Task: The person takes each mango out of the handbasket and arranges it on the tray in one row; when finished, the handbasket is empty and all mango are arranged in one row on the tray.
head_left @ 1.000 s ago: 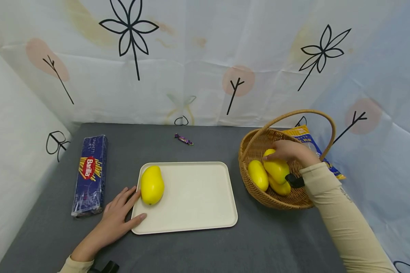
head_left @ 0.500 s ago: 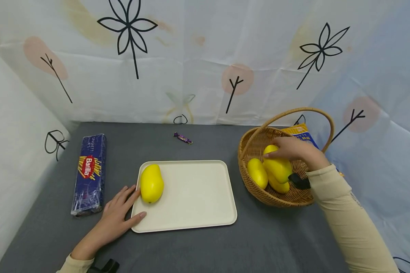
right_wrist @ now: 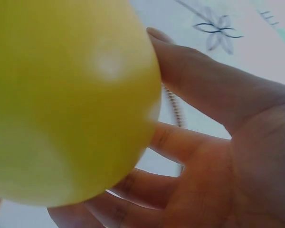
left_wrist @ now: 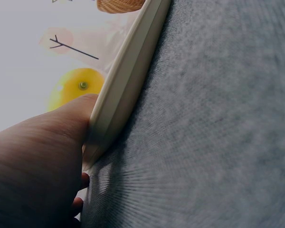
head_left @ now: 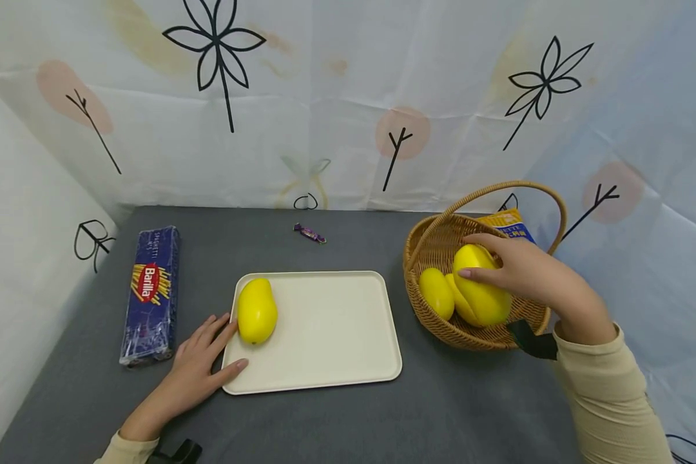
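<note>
My right hand (head_left: 528, 267) grips a yellow mango (head_left: 484, 290) at the wicker basket (head_left: 441, 332), thumb on the near side and fingers round the far side. In the right wrist view this mango (right_wrist: 71, 104) fills the left half, against the fingers and thumb. Two more mangoes show in the basket, one at the left (head_left: 437, 293) and another partly hidden behind the held one. A further mango (head_left: 257, 312) lies on the left part of the cream tray (head_left: 336, 328). My left hand (head_left: 200, 370) rests at the tray's left edge, fingers spread, thumb over the rim.
A blue Barilla spaghetti pack (head_left: 151, 296) lies left of the tray. Behind the tray is a small purple wrapped candy (head_left: 310, 233). A yellow and blue bag (head_left: 507, 223) stands behind the basket, whose tall handle (head_left: 499, 187) arches over it. Patterned cloth hangs around the table.
My right hand has drawn the gripped mango to the right within the basket outline, and its wrist has swung right. The left hand has stayed at the tray.
</note>
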{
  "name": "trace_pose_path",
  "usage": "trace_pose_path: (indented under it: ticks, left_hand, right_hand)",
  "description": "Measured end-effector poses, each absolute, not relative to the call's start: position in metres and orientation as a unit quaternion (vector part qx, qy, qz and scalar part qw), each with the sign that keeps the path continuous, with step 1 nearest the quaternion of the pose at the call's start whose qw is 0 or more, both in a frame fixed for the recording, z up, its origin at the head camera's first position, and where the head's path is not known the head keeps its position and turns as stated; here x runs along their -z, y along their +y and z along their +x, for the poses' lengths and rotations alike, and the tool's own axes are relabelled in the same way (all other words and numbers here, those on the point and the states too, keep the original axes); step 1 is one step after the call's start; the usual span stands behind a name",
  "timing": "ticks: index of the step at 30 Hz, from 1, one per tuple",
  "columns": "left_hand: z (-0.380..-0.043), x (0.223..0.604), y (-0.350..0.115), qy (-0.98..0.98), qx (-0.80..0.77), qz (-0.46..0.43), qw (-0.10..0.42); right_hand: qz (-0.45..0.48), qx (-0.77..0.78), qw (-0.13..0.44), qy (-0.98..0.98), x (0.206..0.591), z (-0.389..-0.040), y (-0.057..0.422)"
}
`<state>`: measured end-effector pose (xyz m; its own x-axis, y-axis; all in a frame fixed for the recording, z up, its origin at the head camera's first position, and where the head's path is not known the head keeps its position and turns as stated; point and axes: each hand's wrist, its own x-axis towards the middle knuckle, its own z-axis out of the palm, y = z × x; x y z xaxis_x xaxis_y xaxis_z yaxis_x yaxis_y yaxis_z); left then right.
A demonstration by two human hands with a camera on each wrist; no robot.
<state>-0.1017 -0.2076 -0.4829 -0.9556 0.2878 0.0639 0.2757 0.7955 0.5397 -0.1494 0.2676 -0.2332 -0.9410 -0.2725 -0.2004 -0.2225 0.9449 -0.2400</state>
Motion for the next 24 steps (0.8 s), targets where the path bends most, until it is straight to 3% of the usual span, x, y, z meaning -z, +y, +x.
trace_pose_path:
  ticks: [13, 24]
  left_hand:
    - [-0.102, 0.484, -0.209, 0.947, -0.282, 0.15, 0.009]
    - [-0.102, 0.485, -0.208, 0.947, -0.283, 0.15, 0.006]
  right_hand:
    - [-0.15, 0.17, 0.026, 0.974, 0.234, -0.107, 0.22]
    - [-0.184, 0.249, -0.005, 0.951, 0.272, -0.107, 0.17]
